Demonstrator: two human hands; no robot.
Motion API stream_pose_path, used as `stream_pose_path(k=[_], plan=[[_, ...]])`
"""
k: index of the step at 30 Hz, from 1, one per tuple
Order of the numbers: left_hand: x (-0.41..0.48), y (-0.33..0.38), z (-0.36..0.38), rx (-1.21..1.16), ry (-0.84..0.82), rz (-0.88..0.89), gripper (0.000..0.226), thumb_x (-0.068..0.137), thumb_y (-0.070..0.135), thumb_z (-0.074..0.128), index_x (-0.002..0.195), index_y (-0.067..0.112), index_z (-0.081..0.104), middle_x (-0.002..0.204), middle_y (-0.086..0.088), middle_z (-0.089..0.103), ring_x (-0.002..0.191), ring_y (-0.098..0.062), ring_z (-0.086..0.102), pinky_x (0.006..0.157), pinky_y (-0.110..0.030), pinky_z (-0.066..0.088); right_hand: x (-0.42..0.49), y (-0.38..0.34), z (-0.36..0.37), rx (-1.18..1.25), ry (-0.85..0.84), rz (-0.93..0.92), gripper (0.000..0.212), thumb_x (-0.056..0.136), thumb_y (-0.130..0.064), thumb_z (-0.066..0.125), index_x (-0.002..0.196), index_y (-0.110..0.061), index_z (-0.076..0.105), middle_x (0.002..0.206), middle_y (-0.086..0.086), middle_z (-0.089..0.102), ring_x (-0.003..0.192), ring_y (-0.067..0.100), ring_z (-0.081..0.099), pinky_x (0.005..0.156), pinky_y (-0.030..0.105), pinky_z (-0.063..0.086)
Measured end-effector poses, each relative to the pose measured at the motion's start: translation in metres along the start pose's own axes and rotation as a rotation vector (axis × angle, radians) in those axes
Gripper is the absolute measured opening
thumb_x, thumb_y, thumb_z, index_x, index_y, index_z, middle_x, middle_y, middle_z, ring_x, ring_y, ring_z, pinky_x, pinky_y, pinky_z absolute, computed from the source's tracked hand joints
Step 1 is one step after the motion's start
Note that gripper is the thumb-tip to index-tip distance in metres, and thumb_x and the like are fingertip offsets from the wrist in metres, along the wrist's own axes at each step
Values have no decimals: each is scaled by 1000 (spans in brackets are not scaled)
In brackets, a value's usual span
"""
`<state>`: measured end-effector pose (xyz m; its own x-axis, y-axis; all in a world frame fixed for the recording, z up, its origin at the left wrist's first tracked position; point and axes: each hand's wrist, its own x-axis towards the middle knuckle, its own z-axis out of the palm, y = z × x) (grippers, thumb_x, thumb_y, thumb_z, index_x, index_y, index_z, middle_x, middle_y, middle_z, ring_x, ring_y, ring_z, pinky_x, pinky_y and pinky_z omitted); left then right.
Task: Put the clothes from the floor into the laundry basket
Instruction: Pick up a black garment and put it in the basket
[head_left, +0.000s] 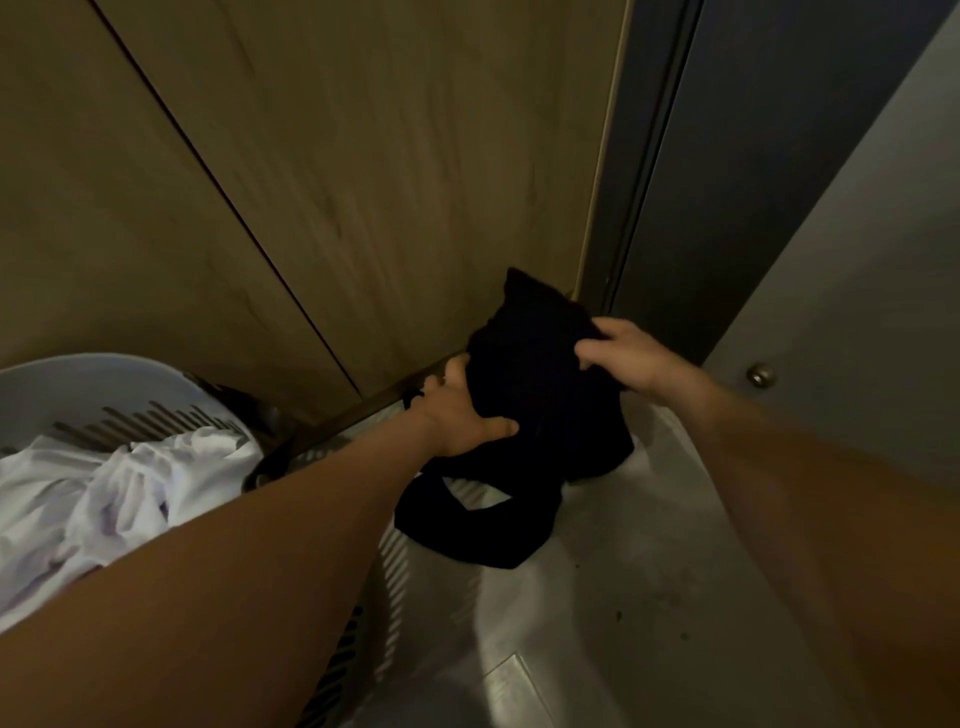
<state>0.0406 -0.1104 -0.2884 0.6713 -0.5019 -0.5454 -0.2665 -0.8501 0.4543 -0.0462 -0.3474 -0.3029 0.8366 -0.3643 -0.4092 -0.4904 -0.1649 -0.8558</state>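
Observation:
A black garment (535, 415) hangs bunched between both hands, right of the basket and above the grey floor, its lower part drooping in a loop. My left hand (460, 421) grips its left side, thumb pressed into the cloth. My right hand (631, 356) grips its upper right edge. The pale laundry basket (98, 379) with slatted walls stands at the lower left, and white clothes (119, 488) lie crumpled inside it. My left forearm crosses over the basket's right rim and hides part of it.
Wooden cupboard doors (322, 182) rise directly behind the basket and garment. A dark door frame (654, 182) and a grey door with a round metal knob (761, 375) stand to the right. Grey floor tiles (597, 613) lie beneath the garment.

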Motion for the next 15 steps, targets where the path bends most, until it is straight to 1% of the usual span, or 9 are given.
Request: stream_pose_path(k=[1,3,5,7,9,10,12,14,15], plan=[[-2,4,-1,-69,28,40,133,68,66,82,159,36,-10,165,-13,11,150,-38,22,120,-56,28,-2,-6,-3,95,14,-21,8,66,-15,64,74,-18,63,81,2,64,83,24,63,73,34,45],[-5,13,-1,-228,98,143,147,56,68,88,156,44,-17,167,-4,4,153,-31,17,122,-54,25,-7,-17,-6,287,12,-37,13,58,-9,58,70,-15,56,75,4,55,75,24,56,66,33,39],[-8,24,-2,-406,112,258,155,50,66,93,155,46,-19,167,4,5,153,-18,17,124,-47,25,-11,-28,-4,400,-83,-37,12,61,-6,54,67,-17,52,73,2,51,71,20,53,62,32,38],[-10,37,-1,-541,105,322,156,54,55,97,156,40,-20,162,7,21,148,-9,28,121,-40,31,-19,-42,1,444,-206,-34,13,65,-6,51,62,-18,51,70,1,51,68,16,52,62,31,39],[-17,48,-3,-605,127,352,145,67,34,96,156,29,-18,141,16,39,134,-3,40,111,-29,37,-23,-54,8,457,-281,-40,12,68,-6,52,64,-17,57,73,3,57,70,17,58,64,30,44],[-21,51,-7,-612,145,357,137,72,26,93,157,26,-14,132,18,43,127,-3,45,105,-27,39,-24,-60,10,450,-295,-47,12,69,-6,53,71,-15,61,77,4,61,74,18,61,66,30,48],[-30,52,-17,-629,207,362,121,78,19,87,160,26,-2,127,14,49,120,-6,51,99,-27,43,-25,-74,10,408,-274,-82,24,73,-7,58,95,-12,66,95,8,68,89,22,67,76,35,55],[-41,49,-31,-666,287,341,101,85,16,79,160,27,12,125,10,53,114,-10,56,92,-27,48,-28,-91,7,268,-221,-102,47,78,-12,69,124,-16,61,122,8,68,110,27,67,95,46,56],[-46,49,-38,-694,331,319,92,89,15,74,160,27,17,124,8,54,111,-11,58,87,-25,49,-31,-98,6,191,-197,-102,53,81,-16,74,131,-20,57,128,7,65,114,28,66,99,50,55]])
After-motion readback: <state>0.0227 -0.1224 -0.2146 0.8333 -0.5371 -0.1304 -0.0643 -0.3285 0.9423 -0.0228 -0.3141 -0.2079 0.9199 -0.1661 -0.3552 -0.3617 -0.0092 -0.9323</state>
